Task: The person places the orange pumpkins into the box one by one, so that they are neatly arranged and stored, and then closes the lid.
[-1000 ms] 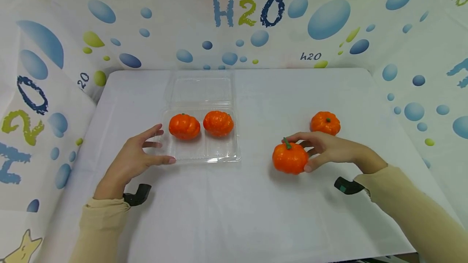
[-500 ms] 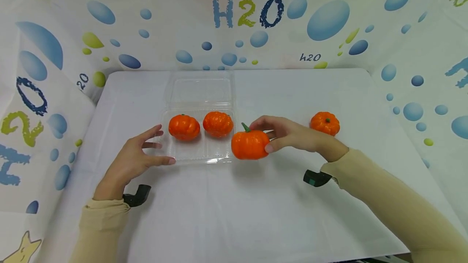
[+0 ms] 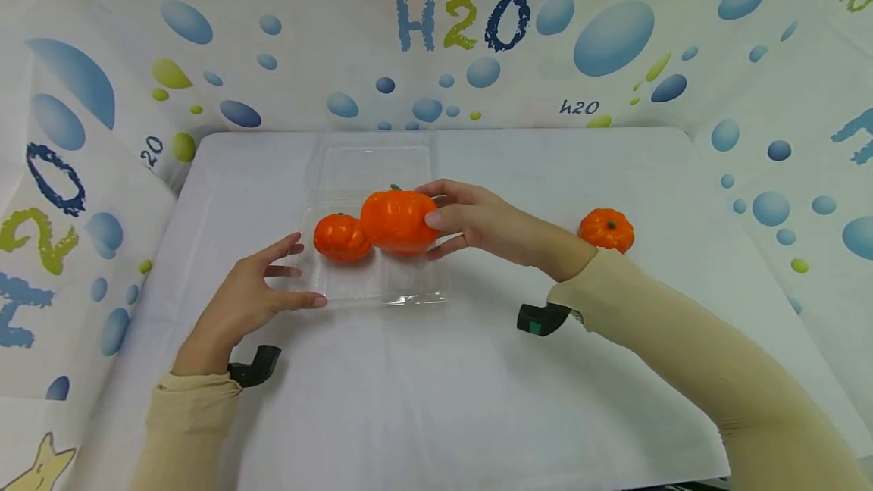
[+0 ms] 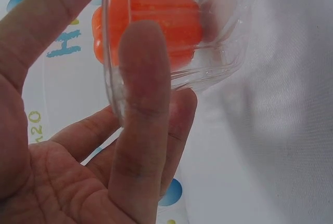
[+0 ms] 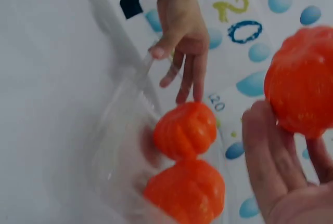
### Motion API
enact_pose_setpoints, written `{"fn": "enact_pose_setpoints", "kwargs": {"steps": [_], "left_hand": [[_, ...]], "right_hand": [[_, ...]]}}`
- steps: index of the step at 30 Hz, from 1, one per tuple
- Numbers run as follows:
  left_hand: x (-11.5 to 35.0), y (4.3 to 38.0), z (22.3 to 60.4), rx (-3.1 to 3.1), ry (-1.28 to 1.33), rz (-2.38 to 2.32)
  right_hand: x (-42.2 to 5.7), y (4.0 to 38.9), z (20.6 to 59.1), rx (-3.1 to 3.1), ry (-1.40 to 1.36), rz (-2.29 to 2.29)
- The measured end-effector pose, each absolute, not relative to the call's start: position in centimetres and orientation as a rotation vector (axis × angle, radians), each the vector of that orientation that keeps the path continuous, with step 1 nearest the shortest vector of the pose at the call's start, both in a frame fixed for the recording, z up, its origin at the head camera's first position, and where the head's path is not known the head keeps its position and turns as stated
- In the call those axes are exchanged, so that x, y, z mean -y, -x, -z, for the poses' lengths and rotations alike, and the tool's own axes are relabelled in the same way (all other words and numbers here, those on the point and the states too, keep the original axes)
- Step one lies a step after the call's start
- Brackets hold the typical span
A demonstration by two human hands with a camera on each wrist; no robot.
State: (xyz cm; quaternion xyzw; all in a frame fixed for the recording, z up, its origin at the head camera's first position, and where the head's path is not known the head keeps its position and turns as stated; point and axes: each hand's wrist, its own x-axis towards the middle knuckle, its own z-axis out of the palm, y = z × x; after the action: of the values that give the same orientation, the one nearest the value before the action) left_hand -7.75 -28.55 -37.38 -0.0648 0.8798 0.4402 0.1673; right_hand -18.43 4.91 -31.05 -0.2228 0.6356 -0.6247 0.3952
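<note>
Head view: right hand (image 3: 494, 227) grips a pumpkin (image 3: 395, 220) over the container (image 3: 417, 299); left hand (image 3: 247, 291), fingers spread, likely steadies its left edge.

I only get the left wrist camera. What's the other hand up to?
Observer: The right hand holds a raised pumpkin.
Operator: And the box, is its lid open?
Observer: Yes, in the head view the clear lid lies folded back, away from the person.
Operator: How many pumpkins are in the box?
Observer: Two, side by side: the left pumpkin and the right pumpkin, best seen from the right wrist.
</note>
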Motion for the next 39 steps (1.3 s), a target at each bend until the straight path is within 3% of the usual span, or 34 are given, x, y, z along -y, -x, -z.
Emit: {"fn": "enact_pose_setpoints", "kwargs": {"steps": [14, 39], "left_hand": [[28.5, 7.8, 37.3, -2.506, 0.183, -1.263], [28.8, 7.9, 37.3, -2.478, 0.156, -1.280]], "right_hand": [[-0.3, 17.7, 32.5, -1.812, 0.473, 1.379], [2.2, 16.7, 35.1, -1.934, 0.587, 1.118]]}}
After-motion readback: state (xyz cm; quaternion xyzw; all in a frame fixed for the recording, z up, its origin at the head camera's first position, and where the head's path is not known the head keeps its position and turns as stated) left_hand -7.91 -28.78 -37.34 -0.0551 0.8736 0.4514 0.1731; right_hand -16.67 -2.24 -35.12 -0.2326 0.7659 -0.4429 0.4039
